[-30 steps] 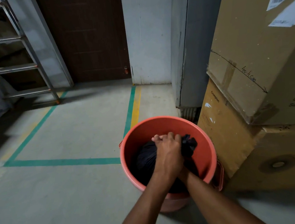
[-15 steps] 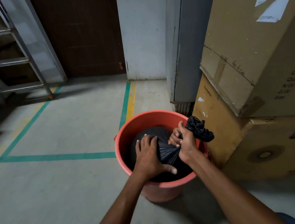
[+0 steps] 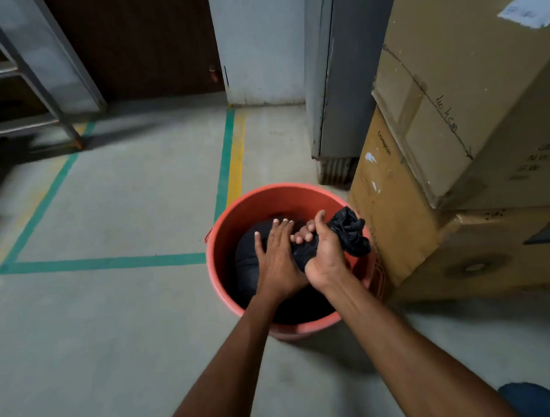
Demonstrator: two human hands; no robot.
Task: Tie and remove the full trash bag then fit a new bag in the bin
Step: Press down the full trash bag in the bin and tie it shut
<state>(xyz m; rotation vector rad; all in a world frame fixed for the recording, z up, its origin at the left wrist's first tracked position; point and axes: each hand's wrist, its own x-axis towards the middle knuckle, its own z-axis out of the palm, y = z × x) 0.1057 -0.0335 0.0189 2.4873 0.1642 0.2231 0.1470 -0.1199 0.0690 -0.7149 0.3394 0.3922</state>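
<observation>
An orange round bin (image 3: pixel 232 226) stands on the concrete floor and holds a full black trash bag (image 3: pixel 246 263). My right hand (image 3: pixel 323 252) grips the bag's twisted neck, and the bunched loose end (image 3: pixel 351 232) sticks out to the right over the bin's rim. My left hand (image 3: pixel 276 257) lies flat on top of the bag with its fingers straight, pressing down just left of the neck. The lower part of the bag is hidden inside the bin.
Stacked cardboard boxes (image 3: pixel 477 120) stand right against the bin on the right. A grey metal cabinet (image 3: pixel 335 72) is behind it, and a metal ladder (image 3: pixel 26 73) leans at the far left. Green and yellow tape lines (image 3: pixel 227 159) mark the floor.
One second ago my left hand covered the bag's top. The right hand has since taken the neck and pulled the loose end out to the right, while the left hand lies flat on the bag.
</observation>
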